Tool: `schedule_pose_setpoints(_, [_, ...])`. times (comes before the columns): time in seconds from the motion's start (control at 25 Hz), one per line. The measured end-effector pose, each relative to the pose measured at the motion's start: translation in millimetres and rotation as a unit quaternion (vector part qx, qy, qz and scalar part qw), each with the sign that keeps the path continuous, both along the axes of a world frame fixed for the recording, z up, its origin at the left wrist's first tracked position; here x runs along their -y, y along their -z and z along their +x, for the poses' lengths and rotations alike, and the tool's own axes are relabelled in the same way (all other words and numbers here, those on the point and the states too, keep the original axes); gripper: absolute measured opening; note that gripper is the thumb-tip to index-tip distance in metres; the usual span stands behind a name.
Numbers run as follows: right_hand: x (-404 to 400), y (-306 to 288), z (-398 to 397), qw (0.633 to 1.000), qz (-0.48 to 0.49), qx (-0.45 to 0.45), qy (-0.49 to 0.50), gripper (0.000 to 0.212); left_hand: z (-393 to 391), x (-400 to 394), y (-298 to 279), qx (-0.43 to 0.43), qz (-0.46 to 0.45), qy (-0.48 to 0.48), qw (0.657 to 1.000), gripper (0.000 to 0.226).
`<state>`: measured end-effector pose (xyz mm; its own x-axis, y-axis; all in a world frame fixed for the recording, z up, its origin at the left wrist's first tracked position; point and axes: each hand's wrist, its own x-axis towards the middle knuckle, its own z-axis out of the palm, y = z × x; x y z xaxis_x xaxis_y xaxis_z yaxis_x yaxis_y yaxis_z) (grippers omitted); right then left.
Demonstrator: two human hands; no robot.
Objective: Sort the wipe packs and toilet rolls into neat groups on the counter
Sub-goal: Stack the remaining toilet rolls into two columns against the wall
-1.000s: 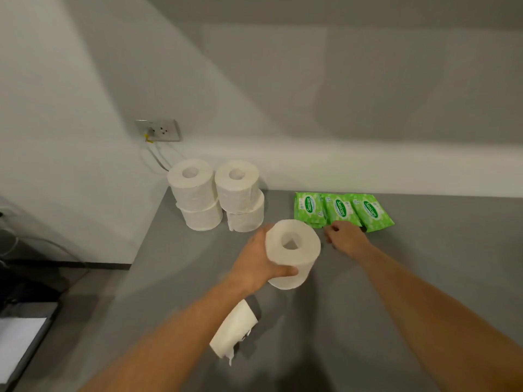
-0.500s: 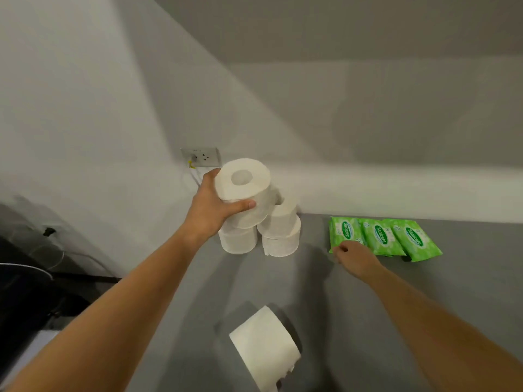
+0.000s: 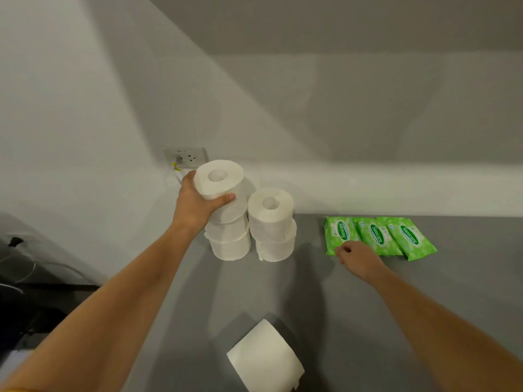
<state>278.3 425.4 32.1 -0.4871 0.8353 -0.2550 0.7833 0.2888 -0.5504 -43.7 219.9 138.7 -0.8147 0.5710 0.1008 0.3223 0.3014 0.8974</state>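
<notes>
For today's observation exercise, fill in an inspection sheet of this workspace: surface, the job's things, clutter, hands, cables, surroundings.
Surface: grey counter, set against the wall.
Job's things: left stack getting a third roll; right stack two rolls high; loose roll on its side near the front; three green wipe packs overlapping in a row.
Clutter: nothing seen.
Hands: left hand grips the top roll; right hand rests at the leftmost pack, grip unclear.
Cables: thin wires below the wall socket.
Surroundings: plain walls; dark objects at left, unclear.
</notes>
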Motion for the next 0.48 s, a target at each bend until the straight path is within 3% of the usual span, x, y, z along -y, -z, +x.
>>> schedule_pose_setpoints(0.24, [8.0, 5.5, 1.1, 1.000, -0.010, 0.007, 0.005, 0.032, 1.6, 12.9, 4.6, 0.049, 0.007, 0.021, 0.999, 0.127])
schedule_pose_setpoints(0.48, [26.3, -2.6, -5.9, 0.999, -0.037, -0.006, -0.016, 0.027, 26.6, 50.0, 19.8, 0.073, -0.077, 0.000, 0.994, 0.126])
